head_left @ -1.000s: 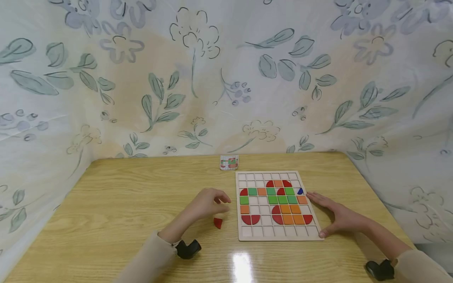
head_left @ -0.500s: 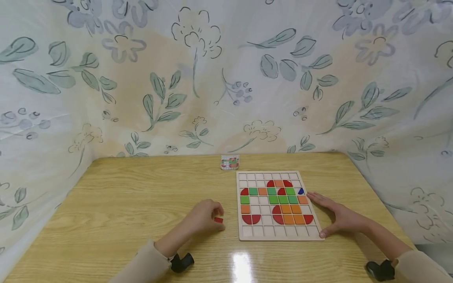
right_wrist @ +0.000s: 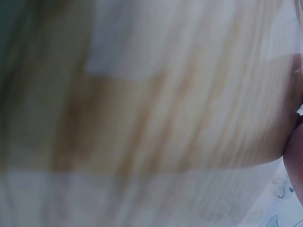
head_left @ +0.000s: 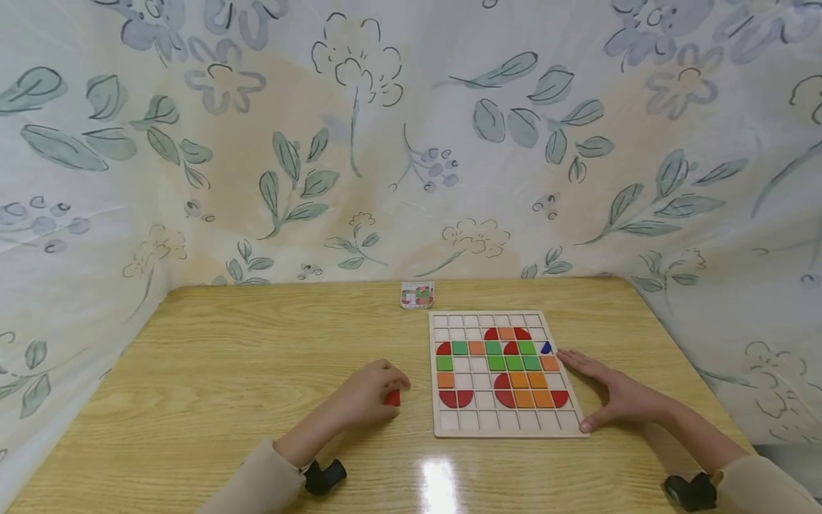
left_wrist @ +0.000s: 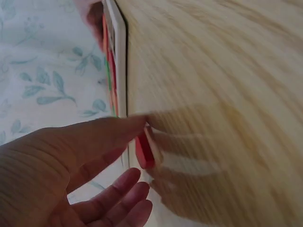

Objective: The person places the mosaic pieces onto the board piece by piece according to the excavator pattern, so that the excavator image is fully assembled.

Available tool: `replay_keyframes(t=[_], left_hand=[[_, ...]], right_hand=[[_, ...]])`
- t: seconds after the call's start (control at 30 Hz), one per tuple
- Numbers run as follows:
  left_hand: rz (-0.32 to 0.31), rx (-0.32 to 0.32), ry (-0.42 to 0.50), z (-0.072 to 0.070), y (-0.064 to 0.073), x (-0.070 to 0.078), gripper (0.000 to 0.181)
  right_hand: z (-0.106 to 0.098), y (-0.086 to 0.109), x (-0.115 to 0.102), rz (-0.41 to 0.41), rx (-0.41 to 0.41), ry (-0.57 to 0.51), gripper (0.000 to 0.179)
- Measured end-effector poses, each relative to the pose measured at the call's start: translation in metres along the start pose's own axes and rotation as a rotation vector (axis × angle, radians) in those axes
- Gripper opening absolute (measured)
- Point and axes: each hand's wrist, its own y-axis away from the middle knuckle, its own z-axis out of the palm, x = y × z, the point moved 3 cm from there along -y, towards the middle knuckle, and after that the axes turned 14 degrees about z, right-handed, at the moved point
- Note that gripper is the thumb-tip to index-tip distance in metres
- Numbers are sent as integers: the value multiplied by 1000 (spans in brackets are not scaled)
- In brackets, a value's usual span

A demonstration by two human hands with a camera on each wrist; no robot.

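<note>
My left hand (head_left: 364, 395) pinches a red quarter-circle piece (head_left: 393, 398) between thumb and fingers, low over the table left of the wooden grid board (head_left: 467, 422). In the left wrist view the red piece (left_wrist: 144, 150) is tilted on edge near the thumb tip, and the other fingers curl loosely below. My right hand (head_left: 613, 396) rests along the board's right side, thumb at the near corner and straight fingers at the edge. Red, green and orange pieces fill several cells of the board. The right wrist view shows mostly blurred table and a sliver of hand.
A small card with a printed coloured grid pattern (head_left: 417, 295) stands behind the board at the table's back edge. A dark blue piece (head_left: 546, 348) lies in a right-side cell. Floral cloth (head_left: 372, 143) hangs behind the wooden table (head_left: 257, 343).
The left hand has come down onto the red piece that lay on the table, picked it up between its fingers, and shifted slightly left. The right hand has stayed at the board.
</note>
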Motion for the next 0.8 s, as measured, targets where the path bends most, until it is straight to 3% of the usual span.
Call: replay_keyframes(t=[0.13, 0.4, 0.57, 0.67, 0.8], left_hand=[[17, 9, 15, 0, 1, -4, 25], [176, -80, 49, 0, -3, -9, 17], [130, -118, 109, -2, -4, -10, 21], [97, -102, 92, -3, -3, -9, 27], [105, -64, 41, -2, -1, -9, 27]], right_hand=[[0, 0, 0, 6, 0, 1, 105], [-1, 2, -4, -14, 14, 25, 104], [-1, 2, -6, -30, 7, 24, 104], [-1, 2, -6, -28, 5, 17, 104], [-1, 1, -5, -20, 4, 12, 105]])
